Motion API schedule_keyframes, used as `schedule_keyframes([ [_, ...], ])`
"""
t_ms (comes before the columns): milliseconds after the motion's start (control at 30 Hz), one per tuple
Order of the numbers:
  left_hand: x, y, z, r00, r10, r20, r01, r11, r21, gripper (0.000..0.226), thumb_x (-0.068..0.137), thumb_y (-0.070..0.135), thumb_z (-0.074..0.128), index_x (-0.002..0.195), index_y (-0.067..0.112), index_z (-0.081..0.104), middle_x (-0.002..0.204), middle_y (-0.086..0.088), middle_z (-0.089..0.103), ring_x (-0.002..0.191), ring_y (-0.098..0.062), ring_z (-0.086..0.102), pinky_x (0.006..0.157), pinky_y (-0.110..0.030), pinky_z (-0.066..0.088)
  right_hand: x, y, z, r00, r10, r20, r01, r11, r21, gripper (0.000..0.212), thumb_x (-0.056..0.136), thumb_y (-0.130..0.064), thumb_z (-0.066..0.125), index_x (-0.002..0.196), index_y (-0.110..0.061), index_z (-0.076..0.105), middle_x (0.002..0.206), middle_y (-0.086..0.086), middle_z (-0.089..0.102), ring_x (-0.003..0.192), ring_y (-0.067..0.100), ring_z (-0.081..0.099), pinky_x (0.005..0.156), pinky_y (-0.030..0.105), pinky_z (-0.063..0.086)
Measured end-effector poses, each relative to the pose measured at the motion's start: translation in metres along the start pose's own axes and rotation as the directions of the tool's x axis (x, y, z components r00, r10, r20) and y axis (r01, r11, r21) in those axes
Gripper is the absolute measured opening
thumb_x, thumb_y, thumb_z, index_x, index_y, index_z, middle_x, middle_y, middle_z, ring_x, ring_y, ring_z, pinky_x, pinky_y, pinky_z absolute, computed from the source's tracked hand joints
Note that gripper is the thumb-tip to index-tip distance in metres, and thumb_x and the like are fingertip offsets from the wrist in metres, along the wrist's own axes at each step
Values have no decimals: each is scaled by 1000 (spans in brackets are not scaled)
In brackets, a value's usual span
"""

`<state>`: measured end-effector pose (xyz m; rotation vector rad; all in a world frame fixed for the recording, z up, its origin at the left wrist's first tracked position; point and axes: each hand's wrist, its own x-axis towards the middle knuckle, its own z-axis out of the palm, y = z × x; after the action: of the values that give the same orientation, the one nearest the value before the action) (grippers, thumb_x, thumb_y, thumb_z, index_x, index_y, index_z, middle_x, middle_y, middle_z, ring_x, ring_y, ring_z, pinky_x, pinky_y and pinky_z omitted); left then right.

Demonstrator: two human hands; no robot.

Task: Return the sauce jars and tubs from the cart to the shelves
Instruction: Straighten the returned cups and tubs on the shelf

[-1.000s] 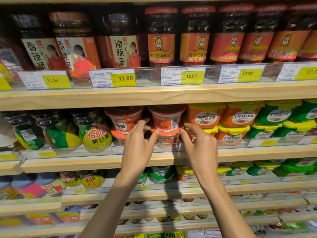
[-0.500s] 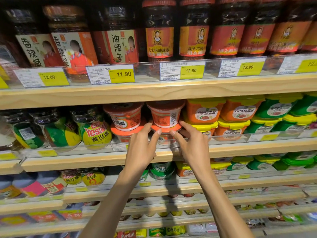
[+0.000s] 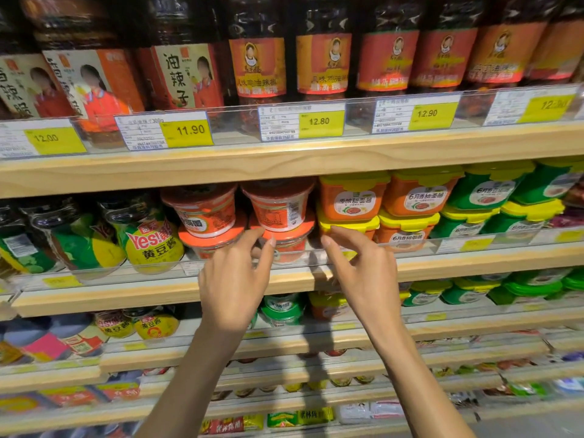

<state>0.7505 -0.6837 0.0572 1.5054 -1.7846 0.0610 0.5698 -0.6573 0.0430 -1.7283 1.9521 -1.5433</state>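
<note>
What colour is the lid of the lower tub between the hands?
The lid is orange-red; head view shows it.

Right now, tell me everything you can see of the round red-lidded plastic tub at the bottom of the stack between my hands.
The round red-lidded plastic tub stands upright on the pale wooden middle shelf, behind the clear plastic front rail. Its flat orange-red lid overhangs a seemingly clear body showing red contents. A matching tapered red tub sits stacked on its lid. The left hand is at the lid's left edge, and the right hand is just beside it. Whether either touches it is unclear.
</note>
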Motion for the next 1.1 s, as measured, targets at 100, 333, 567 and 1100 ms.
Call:
schedule_keyframes([
  [100,-7,22,7,999,3,-41,-6,998,-58,24,95,40,59,114,29,70,85,13,72,73,-20,70,57,-27,41,8,15,-29,997,29,-74,-30,999,-11,32,95,-51,58,107,-26,75,89,-12,75,74,9,66,68,38,54],
  [333,6,76,35,998,-7,-55,-11,945,-327,45,95,39,63,134,16,60,97,0,77,72,-5,69,76,-34,58,36,26,-55,988,-93,-121,84,993,-78,41,95,-43,64,127,-18,68,97,-2,78,70,12,71,69,34,58],
  [567,15,89,49,998,-57,-18,49,960,-275,32,96,45,59,110,16,60,55,4,60,51,-8,58,55,-33,48,42,21,-48,986,-103,-133,82,985,-154,43,92,-38,69,122,-6,70,87,9,77,78,27,73,55,19,30],
  [1100,25,80,66,997,18,-70,-40,946,-323,30,98,40,60,75,21,52,45,3,55,45,-8,62,48,-39,49,45,17,-37,982,-108,-155,70,970,-231,18,98,-29,63,91,-13,67,62,-1,63,53,21,60,39,19,20],
])
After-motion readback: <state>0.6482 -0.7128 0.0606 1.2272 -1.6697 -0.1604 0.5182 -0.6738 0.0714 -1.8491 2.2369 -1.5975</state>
